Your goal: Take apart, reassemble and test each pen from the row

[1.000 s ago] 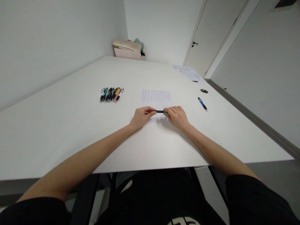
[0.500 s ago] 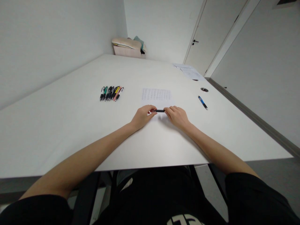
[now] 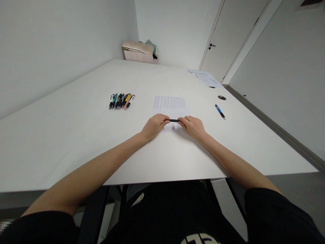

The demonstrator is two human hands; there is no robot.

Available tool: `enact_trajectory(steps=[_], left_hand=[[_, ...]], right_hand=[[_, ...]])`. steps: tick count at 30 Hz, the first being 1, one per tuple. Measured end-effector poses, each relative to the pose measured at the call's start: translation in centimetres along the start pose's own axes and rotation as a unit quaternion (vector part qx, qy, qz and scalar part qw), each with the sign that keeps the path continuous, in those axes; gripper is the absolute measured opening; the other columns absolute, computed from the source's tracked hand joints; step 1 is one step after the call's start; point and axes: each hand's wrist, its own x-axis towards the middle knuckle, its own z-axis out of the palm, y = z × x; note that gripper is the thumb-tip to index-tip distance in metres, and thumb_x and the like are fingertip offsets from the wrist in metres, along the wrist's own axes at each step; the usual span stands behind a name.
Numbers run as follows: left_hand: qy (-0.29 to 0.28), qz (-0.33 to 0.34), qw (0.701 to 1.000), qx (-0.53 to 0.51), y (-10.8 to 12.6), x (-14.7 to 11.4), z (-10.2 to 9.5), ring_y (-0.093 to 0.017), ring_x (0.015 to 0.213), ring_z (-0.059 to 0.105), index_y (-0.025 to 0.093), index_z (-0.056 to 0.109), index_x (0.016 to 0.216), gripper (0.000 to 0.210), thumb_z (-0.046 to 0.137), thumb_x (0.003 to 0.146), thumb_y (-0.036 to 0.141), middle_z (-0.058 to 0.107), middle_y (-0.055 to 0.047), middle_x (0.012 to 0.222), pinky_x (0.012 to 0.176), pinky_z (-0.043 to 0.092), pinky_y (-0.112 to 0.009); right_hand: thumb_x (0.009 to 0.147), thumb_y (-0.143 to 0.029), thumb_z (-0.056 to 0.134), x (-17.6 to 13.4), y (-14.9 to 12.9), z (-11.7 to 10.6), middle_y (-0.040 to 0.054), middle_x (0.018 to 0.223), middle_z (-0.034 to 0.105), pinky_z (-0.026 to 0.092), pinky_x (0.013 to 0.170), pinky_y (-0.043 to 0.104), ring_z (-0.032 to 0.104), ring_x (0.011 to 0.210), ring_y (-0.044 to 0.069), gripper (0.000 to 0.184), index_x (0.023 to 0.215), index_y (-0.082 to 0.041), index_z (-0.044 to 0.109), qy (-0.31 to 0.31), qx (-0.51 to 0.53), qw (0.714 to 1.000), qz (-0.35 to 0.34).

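Note:
A dark pen (image 3: 174, 120) lies level between my two hands, just above a sheet of paper. Its left end is pinched by my left hand (image 3: 154, 127), whose thumb and fingers are closed around it. On the other end, my right hand (image 3: 192, 127) is closed with the fingertips on the barrel. Both ends of the pen are hidden in the fingers. Beneath and beyond the hands is the white paper (image 3: 170, 102), with rows of small printed or written marks too small to read.
To the left, several pens (image 3: 122, 101) lie side by side on the white table (image 3: 88, 142). A blue and black pen (image 3: 220, 112) lies at the right, near a round metal fitting (image 3: 221, 97). More papers (image 3: 205, 78) are at the far right; folded cloths (image 3: 138, 47) sit behind the table.
My left fingers have closed further onto the pen's left end; the red bit that showed there is no longer visible. The right hand has barely moved.

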Motion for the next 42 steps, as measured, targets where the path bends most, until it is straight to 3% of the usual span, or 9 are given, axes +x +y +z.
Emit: enact_trajectory(steps=[16,42], left_hand=[[-0.020,0.062,0.995,0.076,-0.36,-0.06,0.18,-0.018,0.080,0.056,0.013,0.058,0.099,0.030,0.035,0.094,0.033,0.063,-0.008,0.085,0.074,0.046,-0.031],[-0.040,0.043,0.996,0.069,-0.31,-0.07,0.12,-0.018,0.080,0.056,0.013,0.058,0.100,0.031,0.035,0.094,0.032,0.062,-0.009,0.084,0.074,0.046,-0.031]], right_hand=[[0.095,-0.044,0.026,-0.08,0.11,0.30,0.0033,0.082,0.066,0.025,0.058,0.027,0.055,0.073,0.013,0.043,0.105,-0.023,0.062,0.001,0.012,1.000,0.006],[0.095,-0.043,0.027,-0.13,0.26,0.40,0.0032,0.081,0.066,0.025,0.058,0.026,0.054,0.072,0.012,0.042,0.104,-0.023,0.063,0.012,0.018,1.000,0.001]])
